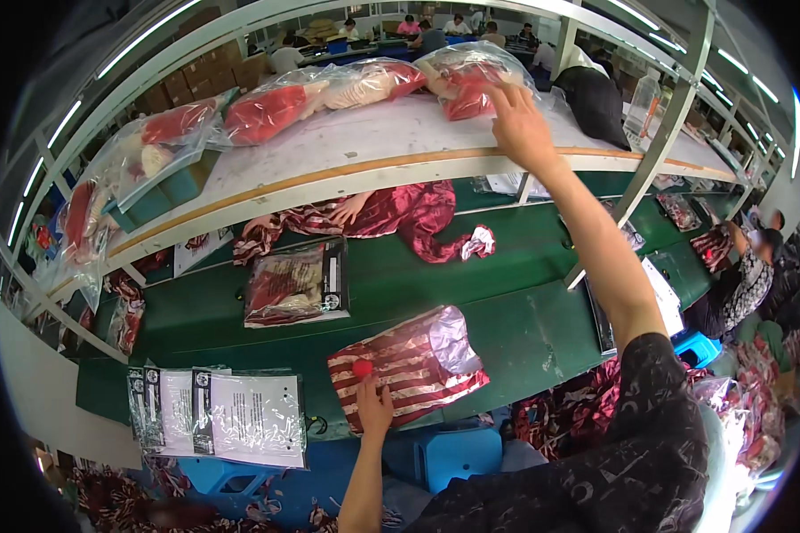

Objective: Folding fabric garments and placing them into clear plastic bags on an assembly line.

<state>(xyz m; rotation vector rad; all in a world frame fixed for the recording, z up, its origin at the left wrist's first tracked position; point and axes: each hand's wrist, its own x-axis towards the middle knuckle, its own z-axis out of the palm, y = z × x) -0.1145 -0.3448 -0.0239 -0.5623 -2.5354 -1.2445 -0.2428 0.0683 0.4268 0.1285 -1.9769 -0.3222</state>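
A folded red-and-white striped satin garment (pixel 409 364) with a pale shiny patch lies at the near edge of the green table. My left hand (pixel 375 407) rests on it, fingers stretched forward, tips against a small red ball (pixel 362 368). The arm of my right hand (pixel 519 129) reaches up and across to the shelf. Its fingers are spread beside a clear plastic bag (pixel 471 75) of red and cream items; whether they touch it I cannot tell. Nothing shows in its grasp.
Clear-sleeved printed sheets (pixel 240 413) lie at the near left, and a packed garment (pixel 298 282) farther in. Beyond, a co-worker's hands (pixel 350 210) handle dark red satin (pixel 418 209). The raised shelf (pixel 364 155) carries more bags and a black bundle (pixel 593 105). Blue stools (pixel 458 453) stand below.
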